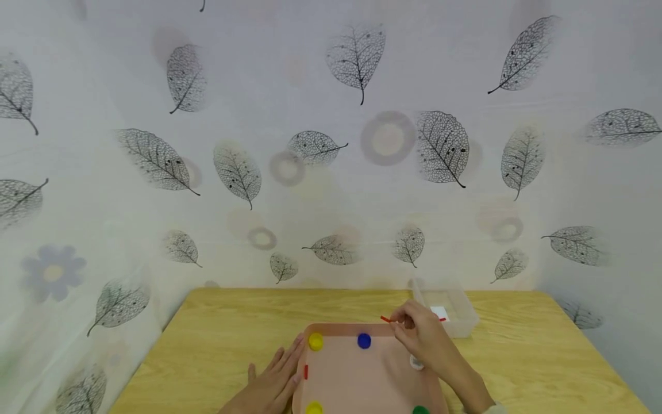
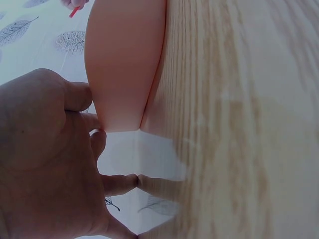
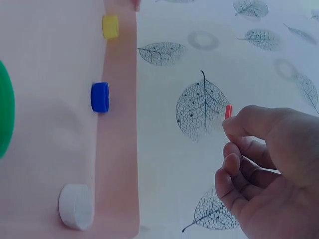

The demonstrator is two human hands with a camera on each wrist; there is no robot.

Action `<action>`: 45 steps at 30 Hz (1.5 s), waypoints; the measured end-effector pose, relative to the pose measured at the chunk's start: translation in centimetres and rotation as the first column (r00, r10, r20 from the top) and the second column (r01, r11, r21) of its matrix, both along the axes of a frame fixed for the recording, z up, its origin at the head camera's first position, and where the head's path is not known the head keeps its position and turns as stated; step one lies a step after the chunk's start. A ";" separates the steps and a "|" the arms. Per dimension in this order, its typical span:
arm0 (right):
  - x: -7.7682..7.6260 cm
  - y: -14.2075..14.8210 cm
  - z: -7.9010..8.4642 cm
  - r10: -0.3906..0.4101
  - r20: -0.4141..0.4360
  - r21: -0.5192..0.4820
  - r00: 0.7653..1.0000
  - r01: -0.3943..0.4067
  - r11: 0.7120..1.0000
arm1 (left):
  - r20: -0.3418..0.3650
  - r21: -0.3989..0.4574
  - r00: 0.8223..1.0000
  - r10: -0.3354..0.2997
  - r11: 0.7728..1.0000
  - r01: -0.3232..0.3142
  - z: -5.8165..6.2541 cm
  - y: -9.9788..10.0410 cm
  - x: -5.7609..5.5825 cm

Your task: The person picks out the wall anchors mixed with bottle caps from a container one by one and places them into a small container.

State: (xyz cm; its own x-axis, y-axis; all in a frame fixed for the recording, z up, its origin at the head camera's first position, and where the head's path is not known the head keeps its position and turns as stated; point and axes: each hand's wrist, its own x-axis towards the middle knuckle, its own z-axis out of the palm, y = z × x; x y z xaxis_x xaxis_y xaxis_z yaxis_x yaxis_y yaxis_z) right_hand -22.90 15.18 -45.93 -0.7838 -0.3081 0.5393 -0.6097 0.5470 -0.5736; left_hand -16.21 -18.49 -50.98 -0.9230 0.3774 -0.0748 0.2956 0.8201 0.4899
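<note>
Between thumb and index finger, my right hand (image 1: 426, 339) pinches a short red strip (image 1: 385, 318), raised above the far right part of a pink tray (image 1: 357, 374). The strip's end (image 3: 228, 111) juts out past the fingertips in the right wrist view. My left hand (image 1: 274, 382) lies along the tray's left side with fingers extended, touching its outer wall (image 2: 124, 64). Inside the tray, a yellow bottle cap (image 1: 315, 341) sits at the far left corner, a blue cap (image 1: 364, 341) by the far wall, and a white cap (image 1: 416, 363), partly hidden by my right hand, at the right.
Nearer in the tray are another yellow cap (image 1: 314, 409) and a green cap (image 1: 421, 410). A red piece (image 1: 306, 372) is at the left wall. Behind my right hand stands a clear plastic box (image 1: 465, 313) on the wooden table (image 1: 248, 310); a leaf-patterned curtain (image 1: 331, 201) hangs behind.
</note>
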 end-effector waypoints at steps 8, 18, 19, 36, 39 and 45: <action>-0.8 1.7 0.0 -0.058 -0.092 -0.011 0.994 0.057 0.998 | 0.000 0.004 1.000 -0.003 1.000 0.003 0.2 0.1 -0.3; -1.7 3.7 -0.2 -0.108 -0.169 -0.049 0.980 0.102 0.994 | 0.015 -0.003 1.000 0.005 1.000 -0.005 0.1 -0.1 -0.3; -1.8 3.9 -0.3 -0.111 -0.181 -0.056 0.977 0.102 0.993 | 0.016 -0.003 1.000 0.004 1.000 -0.004 0.1 -0.2 -0.3; -3.6 7.3 -2.7 -0.287 -0.130 -0.072 0.949 0.280 0.957 | 0.010 -0.007 1.000 0.006 1.000 -0.005 0.0 -0.3 -0.2; -3.7 7.7 -3.0 -0.300 -0.116 -0.090 0.947 0.291 0.953 | 0.007 -0.008 1.000 0.001 1.000 -0.001 -0.1 -0.3 -0.3; -4.0 8.0 -3.6 -0.318 -0.095 -0.118 0.943 0.306 0.945 | 0.010 -0.018 1.000 0.000 1.000 0.000 -0.1 -0.3 -0.3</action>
State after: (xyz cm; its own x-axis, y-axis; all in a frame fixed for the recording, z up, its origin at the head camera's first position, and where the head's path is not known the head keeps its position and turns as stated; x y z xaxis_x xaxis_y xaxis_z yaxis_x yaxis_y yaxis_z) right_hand -26.91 23.18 -49.51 -0.7654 0.0025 0.6436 -0.4805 0.6631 -0.5739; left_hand -16.52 -18.76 -51.04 -0.9221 0.3762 -0.0905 0.2913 0.8289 0.4776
